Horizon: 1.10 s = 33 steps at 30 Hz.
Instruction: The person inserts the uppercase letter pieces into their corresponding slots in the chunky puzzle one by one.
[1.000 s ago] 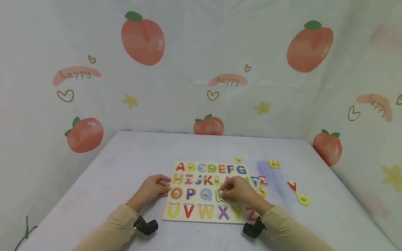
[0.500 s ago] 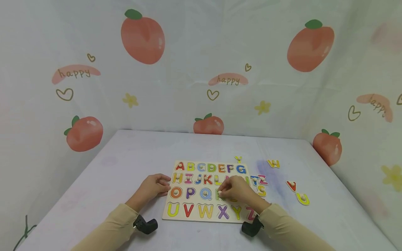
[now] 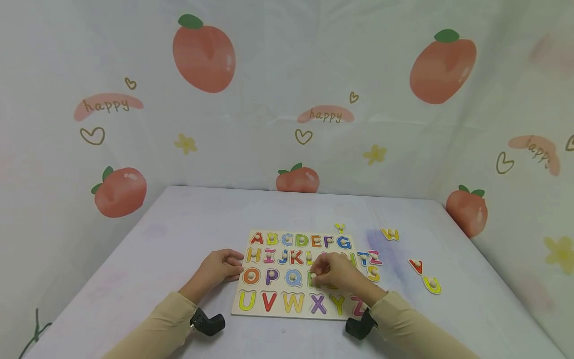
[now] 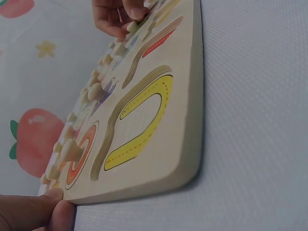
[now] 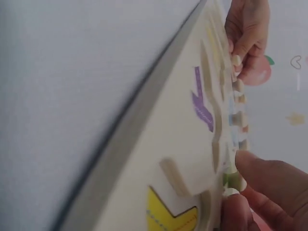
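Note:
A wooden alphabet puzzle board (image 3: 269,315) lies on the table, with knobbed letters in its upper rows and bare recesses along the front row. My right hand (image 3: 338,271) pinches the knob of the green letter R piece (image 5: 227,180) at its place in the third row. Whether the piece is fully seated is hard to tell. My left hand (image 3: 217,269) rests its fingertips against the board's left edge beside the orange letter O piece (image 3: 251,275). The right hand hides several letters on the right of the middle rows.
Loose letters lie right of the board: a blue T (image 3: 363,258), pink Z (image 3: 375,257), yellow S (image 3: 373,273), red V (image 3: 416,266), yellow U (image 3: 432,284) and yellow W (image 3: 390,234). Behind the board lies a yellow Y (image 3: 340,228). A printed cloth (image 3: 251,149) hangs behind the table.
My right hand has shifted very slightly left with the letter R piece's knob still between its fingertips. The left hand and the loose letters stay where they were.

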Each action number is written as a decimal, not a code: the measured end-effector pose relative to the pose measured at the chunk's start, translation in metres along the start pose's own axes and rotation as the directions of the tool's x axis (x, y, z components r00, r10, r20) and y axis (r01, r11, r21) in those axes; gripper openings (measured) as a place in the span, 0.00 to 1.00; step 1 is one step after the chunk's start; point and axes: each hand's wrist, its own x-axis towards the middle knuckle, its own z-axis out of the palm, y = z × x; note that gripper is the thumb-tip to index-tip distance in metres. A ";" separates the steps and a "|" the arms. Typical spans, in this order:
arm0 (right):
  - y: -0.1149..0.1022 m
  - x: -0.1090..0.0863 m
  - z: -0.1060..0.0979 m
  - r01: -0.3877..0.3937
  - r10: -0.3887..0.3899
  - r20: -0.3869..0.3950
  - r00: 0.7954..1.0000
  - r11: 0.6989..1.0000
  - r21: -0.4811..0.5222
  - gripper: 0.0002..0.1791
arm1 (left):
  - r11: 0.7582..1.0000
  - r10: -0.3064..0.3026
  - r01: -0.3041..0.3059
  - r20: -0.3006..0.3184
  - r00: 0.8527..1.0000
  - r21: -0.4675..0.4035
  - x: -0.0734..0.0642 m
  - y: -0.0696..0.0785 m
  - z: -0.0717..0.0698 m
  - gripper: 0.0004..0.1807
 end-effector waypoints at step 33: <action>0.071 -0.038 -0.094 -0.170 0.211 -0.198 0.957 0.964 0.205 0.23 | 1.000 -0.006 0.006 0.000 1.000 0.012 0.003 -0.002 0.001 0.18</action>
